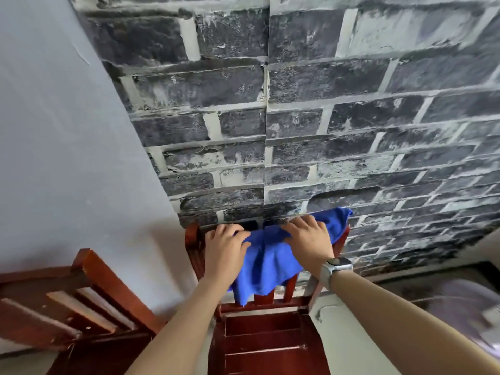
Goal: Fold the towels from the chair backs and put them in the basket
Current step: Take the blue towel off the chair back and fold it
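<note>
A blue towel (267,263) hangs bunched over the top rail of a red-brown wooden chair (265,334) that stands against the brick-pattern wall. My left hand (224,250) grips the towel's left end at the chair top, fingers curled over the cloth. My right hand (308,239), with a watch on its wrist, grips the towel near its right part, while the right corner of the cloth sticks out past the fingers. The chair's top rail is mostly hidden under the towel and hands. No basket is in view.
A second red-brown wooden chair (89,301) stands to the left, its slatted back towards me. The dark brick-pattern wall (324,117) is close behind the chair, with a plain grey wall (54,131) on the left. A blurred pale object (470,315) lies at the lower right.
</note>
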`<state>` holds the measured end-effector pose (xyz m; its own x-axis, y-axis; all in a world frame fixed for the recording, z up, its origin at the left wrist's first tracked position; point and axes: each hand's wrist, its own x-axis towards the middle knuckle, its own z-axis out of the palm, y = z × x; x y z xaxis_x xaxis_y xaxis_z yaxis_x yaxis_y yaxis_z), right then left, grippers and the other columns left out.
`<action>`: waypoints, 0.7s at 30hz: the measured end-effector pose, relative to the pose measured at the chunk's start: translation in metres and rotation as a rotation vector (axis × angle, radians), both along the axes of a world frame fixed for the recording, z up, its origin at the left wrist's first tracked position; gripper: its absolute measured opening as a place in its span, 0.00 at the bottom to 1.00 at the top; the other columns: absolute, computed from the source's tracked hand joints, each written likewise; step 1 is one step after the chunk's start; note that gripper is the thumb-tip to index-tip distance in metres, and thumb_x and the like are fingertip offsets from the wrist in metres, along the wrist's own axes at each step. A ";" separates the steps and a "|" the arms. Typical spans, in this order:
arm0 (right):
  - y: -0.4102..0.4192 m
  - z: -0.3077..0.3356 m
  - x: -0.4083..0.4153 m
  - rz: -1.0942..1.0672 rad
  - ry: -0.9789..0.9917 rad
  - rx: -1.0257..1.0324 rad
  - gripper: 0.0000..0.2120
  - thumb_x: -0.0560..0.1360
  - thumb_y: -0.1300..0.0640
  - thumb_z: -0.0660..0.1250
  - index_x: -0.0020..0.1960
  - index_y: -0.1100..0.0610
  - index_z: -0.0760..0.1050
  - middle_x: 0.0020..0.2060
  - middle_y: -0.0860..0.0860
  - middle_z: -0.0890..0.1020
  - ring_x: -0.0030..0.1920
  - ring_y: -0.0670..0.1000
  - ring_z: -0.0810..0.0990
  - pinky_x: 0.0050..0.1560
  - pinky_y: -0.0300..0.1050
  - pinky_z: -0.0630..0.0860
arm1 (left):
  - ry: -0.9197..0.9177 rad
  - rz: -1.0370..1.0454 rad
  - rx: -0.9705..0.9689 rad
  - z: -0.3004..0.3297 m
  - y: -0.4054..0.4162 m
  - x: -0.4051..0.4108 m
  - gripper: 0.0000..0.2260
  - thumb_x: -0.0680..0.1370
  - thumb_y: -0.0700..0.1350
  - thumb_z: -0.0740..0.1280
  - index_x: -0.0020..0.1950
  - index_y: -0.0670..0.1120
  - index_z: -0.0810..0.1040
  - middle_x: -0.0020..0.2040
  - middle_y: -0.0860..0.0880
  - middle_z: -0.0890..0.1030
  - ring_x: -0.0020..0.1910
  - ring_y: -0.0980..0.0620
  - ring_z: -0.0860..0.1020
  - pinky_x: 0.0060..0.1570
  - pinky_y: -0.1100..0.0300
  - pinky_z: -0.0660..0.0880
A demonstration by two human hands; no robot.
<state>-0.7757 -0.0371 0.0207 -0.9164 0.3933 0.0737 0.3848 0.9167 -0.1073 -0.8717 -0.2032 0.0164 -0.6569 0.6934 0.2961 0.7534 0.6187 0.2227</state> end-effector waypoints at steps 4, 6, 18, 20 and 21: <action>-0.005 0.007 0.023 -0.043 0.311 -0.160 0.07 0.73 0.60 0.66 0.47 0.60 0.81 0.46 0.56 0.83 0.50 0.59 0.79 0.50 0.53 0.73 | 0.040 -0.114 0.226 -0.006 -0.005 0.006 0.02 0.68 0.39 0.71 0.39 0.45 0.81 0.42 0.50 0.83 0.42 0.46 0.81 0.45 0.53 0.70; -0.012 0.005 0.041 -0.051 0.378 -0.210 0.05 0.71 0.64 0.66 0.45 0.63 0.80 0.41 0.58 0.83 0.46 0.60 0.80 0.47 0.54 0.75 | -0.031 -0.187 0.274 -0.009 -0.011 0.020 0.04 0.70 0.38 0.67 0.41 0.41 0.80 0.42 0.47 0.83 0.43 0.46 0.81 0.48 0.57 0.67; -0.018 -0.029 0.192 -0.107 -0.390 -0.657 0.09 0.76 0.58 0.61 0.49 0.60 0.77 0.45 0.59 0.81 0.44 0.57 0.75 0.48 0.47 0.70 | -0.517 -0.227 0.011 -0.033 -0.055 0.109 0.05 0.79 0.47 0.57 0.50 0.49 0.71 0.47 0.50 0.81 0.46 0.45 0.77 0.42 0.54 0.69; -0.015 -0.029 0.204 -0.169 -0.289 -0.699 0.08 0.76 0.58 0.62 0.47 0.61 0.78 0.43 0.59 0.82 0.43 0.56 0.77 0.46 0.46 0.69 | -0.521 -0.180 0.027 -0.035 -0.050 0.117 0.05 0.80 0.47 0.56 0.51 0.49 0.71 0.46 0.49 0.80 0.46 0.43 0.77 0.40 0.55 0.66; -0.013 -0.027 0.210 -0.204 -0.214 -0.687 0.08 0.76 0.58 0.63 0.46 0.60 0.79 0.41 0.56 0.82 0.42 0.54 0.76 0.44 0.46 0.69 | -0.540 -0.155 0.043 -0.034 -0.046 0.123 0.06 0.80 0.47 0.56 0.51 0.49 0.70 0.45 0.48 0.80 0.45 0.43 0.77 0.41 0.55 0.67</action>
<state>-0.5660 -0.0498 -0.0065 -0.7872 0.4502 -0.4215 0.6167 0.5786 -0.5338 -0.7486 -0.2492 -0.0178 -0.6143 0.7887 -0.0233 0.6071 0.4913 0.6246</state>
